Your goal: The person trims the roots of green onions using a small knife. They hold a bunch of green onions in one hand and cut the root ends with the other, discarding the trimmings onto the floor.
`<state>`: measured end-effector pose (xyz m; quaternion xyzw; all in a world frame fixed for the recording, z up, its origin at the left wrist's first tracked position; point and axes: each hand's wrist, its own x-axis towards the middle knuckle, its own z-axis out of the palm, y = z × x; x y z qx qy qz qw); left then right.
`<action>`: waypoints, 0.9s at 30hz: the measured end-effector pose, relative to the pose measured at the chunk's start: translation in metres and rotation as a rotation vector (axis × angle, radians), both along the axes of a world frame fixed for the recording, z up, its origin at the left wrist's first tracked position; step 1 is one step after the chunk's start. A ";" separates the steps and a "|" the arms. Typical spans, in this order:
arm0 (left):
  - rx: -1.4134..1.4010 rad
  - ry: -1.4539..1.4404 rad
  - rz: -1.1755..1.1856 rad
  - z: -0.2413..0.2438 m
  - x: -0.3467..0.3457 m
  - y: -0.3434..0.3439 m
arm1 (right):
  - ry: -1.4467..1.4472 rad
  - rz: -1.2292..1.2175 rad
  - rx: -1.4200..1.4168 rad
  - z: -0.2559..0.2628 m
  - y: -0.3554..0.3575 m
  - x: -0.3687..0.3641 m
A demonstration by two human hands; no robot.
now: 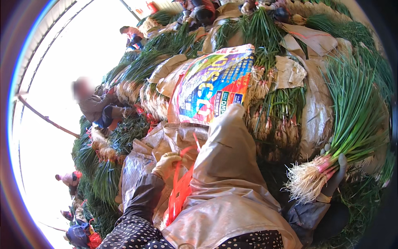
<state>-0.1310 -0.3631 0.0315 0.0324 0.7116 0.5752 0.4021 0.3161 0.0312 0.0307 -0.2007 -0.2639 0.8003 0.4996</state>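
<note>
My right hand (337,166), in a grey glove, grips a bunch of green onions (351,124) near its base, at the right of the view. The pale roots point to the left and down, and the long green leaves fan upward. At the centre left my left hand (168,163), in a cream glove, pinches a strip of red plastic tape (178,180). More of this tape hangs in a bundle below that hand, beside my covered lap (220,186). A translucent plastic sheet covers my lap and knee.
A colourful printed sack (214,84) lies beyond my knee. Bundled green onions (284,115) with roots lie right of it, partly under brown sacking (290,71). Long heaps of onions stretch to the far side. Several people sit among them, one (99,105) at the left, others at the top.
</note>
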 end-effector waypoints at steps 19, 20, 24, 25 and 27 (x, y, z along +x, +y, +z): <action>0.480 -0.013 -0.011 0.024 -0.089 0.140 | -0.167 -0.002 0.011 0.009 -0.011 -0.036; 0.505 -0.006 -0.029 0.023 -0.101 0.158 | -0.142 0.010 -0.016 0.013 -0.012 -0.039; 0.503 0.135 -0.032 0.041 -0.117 0.241 | -0.141 0.025 -0.028 0.020 -0.011 -0.051; 0.526 0.166 -0.068 0.043 -0.128 0.262 | -0.141 0.013 -0.030 0.018 -0.012 -0.054; 0.654 0.196 -0.240 0.047 -0.153 0.308 | -0.145 -0.020 -0.031 0.014 -0.010 -0.058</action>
